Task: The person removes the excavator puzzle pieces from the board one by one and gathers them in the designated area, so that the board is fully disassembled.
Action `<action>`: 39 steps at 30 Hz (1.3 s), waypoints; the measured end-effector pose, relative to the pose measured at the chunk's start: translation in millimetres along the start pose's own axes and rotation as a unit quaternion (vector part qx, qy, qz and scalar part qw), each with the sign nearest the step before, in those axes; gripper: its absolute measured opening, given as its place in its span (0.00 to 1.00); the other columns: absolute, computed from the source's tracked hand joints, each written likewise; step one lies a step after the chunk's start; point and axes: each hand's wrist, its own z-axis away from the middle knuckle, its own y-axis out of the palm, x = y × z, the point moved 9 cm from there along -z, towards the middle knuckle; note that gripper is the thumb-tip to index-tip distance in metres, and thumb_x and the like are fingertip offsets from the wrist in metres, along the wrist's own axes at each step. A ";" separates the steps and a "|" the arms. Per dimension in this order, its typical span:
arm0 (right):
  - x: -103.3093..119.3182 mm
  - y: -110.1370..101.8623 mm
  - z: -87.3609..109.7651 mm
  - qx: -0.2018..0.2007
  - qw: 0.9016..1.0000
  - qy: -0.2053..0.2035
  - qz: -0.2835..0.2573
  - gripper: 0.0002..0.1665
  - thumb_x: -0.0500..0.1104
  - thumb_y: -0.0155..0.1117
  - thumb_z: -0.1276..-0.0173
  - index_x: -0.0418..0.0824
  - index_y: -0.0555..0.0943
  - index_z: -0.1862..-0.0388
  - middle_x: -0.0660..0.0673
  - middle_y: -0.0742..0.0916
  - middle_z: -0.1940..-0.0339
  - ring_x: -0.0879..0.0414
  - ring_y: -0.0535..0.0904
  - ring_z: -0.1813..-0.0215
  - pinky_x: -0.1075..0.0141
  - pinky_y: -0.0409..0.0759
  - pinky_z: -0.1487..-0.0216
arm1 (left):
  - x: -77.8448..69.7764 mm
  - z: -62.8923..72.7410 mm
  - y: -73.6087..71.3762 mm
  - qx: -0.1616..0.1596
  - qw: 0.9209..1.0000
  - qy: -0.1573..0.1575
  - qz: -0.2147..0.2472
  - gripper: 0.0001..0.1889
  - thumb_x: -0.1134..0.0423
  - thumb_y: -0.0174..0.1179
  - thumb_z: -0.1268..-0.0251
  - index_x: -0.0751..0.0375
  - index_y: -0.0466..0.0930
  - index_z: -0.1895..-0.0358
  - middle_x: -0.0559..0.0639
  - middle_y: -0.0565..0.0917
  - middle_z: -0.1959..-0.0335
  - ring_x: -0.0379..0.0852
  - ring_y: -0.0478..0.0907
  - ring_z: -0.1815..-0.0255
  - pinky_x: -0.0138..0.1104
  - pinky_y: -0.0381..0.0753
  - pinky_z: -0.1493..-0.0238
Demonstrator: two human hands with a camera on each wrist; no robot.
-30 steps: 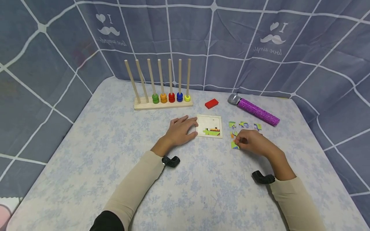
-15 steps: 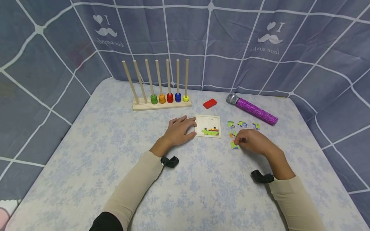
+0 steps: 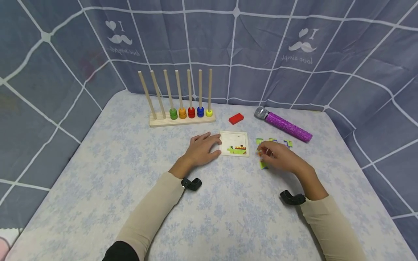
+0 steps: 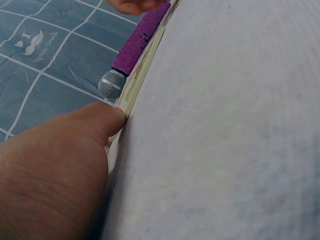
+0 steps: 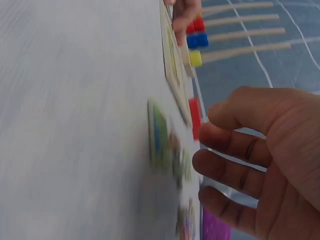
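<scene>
In the head view my left hand (image 3: 203, 148) rests at the left side of a shallow wooden puzzle tray (image 3: 230, 138), thumb and fingers touching its edge. A green piece with a red and yellow strip (image 3: 237, 150) lies in the tray's lower right. To the right of the tray my right hand (image 3: 279, 156) hovers over loose jigsaw pieces, its fingers loosely curled. The right wrist view shows nothing in that hand, with a blurred green and blue jigsaw piece (image 5: 159, 135) below it. My right hand partly hides the orange jigsaw piece (image 3: 259, 153) and the lowest jigsaw piece (image 3: 263, 165).
Behind the tray stands a wooden peg rack (image 3: 183, 122) with coloured rings on several pegs. A red block (image 3: 236, 118) and a purple glittery microphone (image 3: 284, 124) lie at the back. More jigsaw pieces (image 3: 288, 143) form a row before the microphone. A patterned curtain (image 3: 209, 43) hangs behind.
My right hand has left the lowest jigsaw piece and shifted slightly up and left, its fingers parting over the pieces above. The left hand stays at the tray.
</scene>
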 end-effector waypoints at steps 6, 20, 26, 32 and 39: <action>26.5 11.7 -30.7 0.027 1.000 -0.015 0.007 0.15 0.36 0.62 0.26 0.33 0.81 0.44 0.43 0.85 0.52 0.48 0.80 0.52 0.51 0.79 0.51 | 0.8 1.7 3.0 0.004 1.000 -0.003 0.006 0.19 0.44 0.54 0.25 0.43 0.75 0.37 0.40 0.63 0.22 0.51 0.52 0.21 0.55 0.48 0.29; 47.3 42.6 -86.0 0.118 0.979 0.053 0.157 0.23 0.46 0.73 0.34 0.39 0.83 0.42 0.45 0.81 0.59 0.50 0.76 0.58 0.50 0.69 0.56 | 0.6 3.3 7.5 0.006 1.000 -0.004 0.013 0.19 0.44 0.53 0.25 0.42 0.74 0.37 0.38 0.63 0.22 0.50 0.52 0.20 0.55 0.49 0.29; 47.0 41.6 -86.5 0.095 0.987 0.046 0.124 0.15 0.41 0.74 0.35 0.39 0.84 0.52 0.48 0.83 0.62 0.53 0.76 0.58 0.50 0.66 0.55 | -0.2 2.6 2.7 -0.003 1.000 -0.003 0.007 0.19 0.44 0.54 0.25 0.42 0.75 0.37 0.39 0.63 0.22 0.50 0.52 0.20 0.55 0.49 0.29; 42.5 43.0 -87.9 0.092 0.992 0.038 0.077 0.12 0.40 0.74 0.36 0.38 0.83 0.56 0.47 0.81 0.63 0.53 0.76 0.59 0.51 0.68 0.54 | -0.2 1.5 -0.3 -0.001 1.000 -0.001 0.002 0.19 0.44 0.54 0.25 0.43 0.75 0.37 0.39 0.63 0.22 0.50 0.52 0.20 0.55 0.49 0.29; 38.6 44.1 -89.5 0.093 0.995 0.025 0.027 0.12 0.36 0.73 0.38 0.36 0.81 0.58 0.43 0.77 0.63 0.52 0.72 0.61 0.58 0.72 0.57 | 0.2 1.1 -0.3 0.005 1.000 -0.002 0.004 0.19 0.44 0.54 0.25 0.43 0.75 0.37 0.39 0.63 0.22 0.50 0.52 0.20 0.55 0.48 0.29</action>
